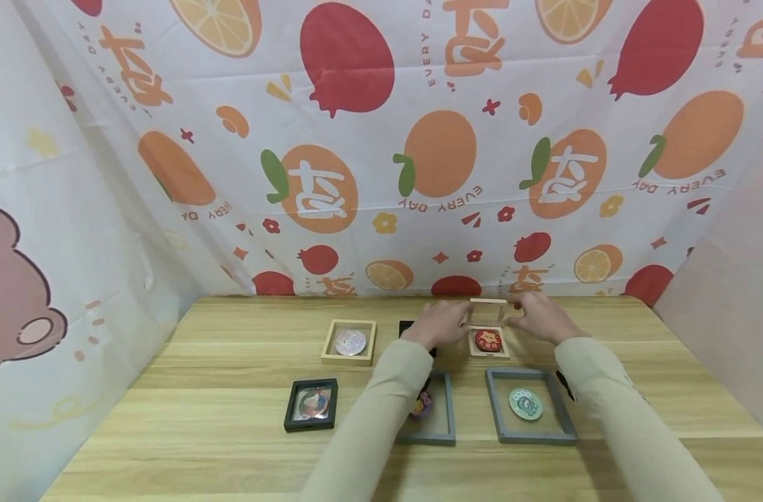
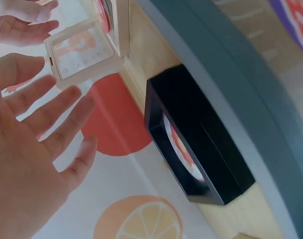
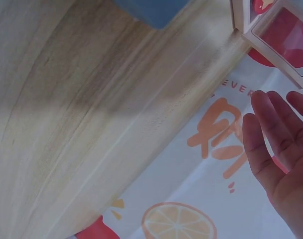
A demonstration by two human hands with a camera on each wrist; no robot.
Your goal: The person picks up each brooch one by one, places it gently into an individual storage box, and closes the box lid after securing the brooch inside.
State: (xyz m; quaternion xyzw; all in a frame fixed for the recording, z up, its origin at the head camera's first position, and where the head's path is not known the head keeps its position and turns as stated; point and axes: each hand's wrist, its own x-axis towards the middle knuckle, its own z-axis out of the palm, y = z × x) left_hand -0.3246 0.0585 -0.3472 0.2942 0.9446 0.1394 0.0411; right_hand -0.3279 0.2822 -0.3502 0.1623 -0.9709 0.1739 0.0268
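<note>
A small light-wood display case [image 1: 478,353] with a red round badge [image 1: 488,340] in it stands with its clear-windowed lid [image 1: 488,301] raised. My left hand [image 1: 439,325] is at the lid's left edge. In the left wrist view, the fingers of the left hand [image 2: 37,134] are spread and mostly straight, the tips beside the lid frame [image 2: 84,52]. On the other side is my right hand [image 1: 543,319], by the lid's right edge. The right wrist view has the right hand [image 3: 291,154] with extended fingers near the lid corner [image 3: 286,45]; its thumb is out of sight.
Left of my arms sit a light-wood frame [image 1: 327,348] and a black frame [image 1: 310,425], each with a round badge. A grey frame [image 1: 538,438] stands nearer me, another grey frame [image 1: 446,418] under my left arm. A black case [image 2: 211,144] is partly behind my left hand.
</note>
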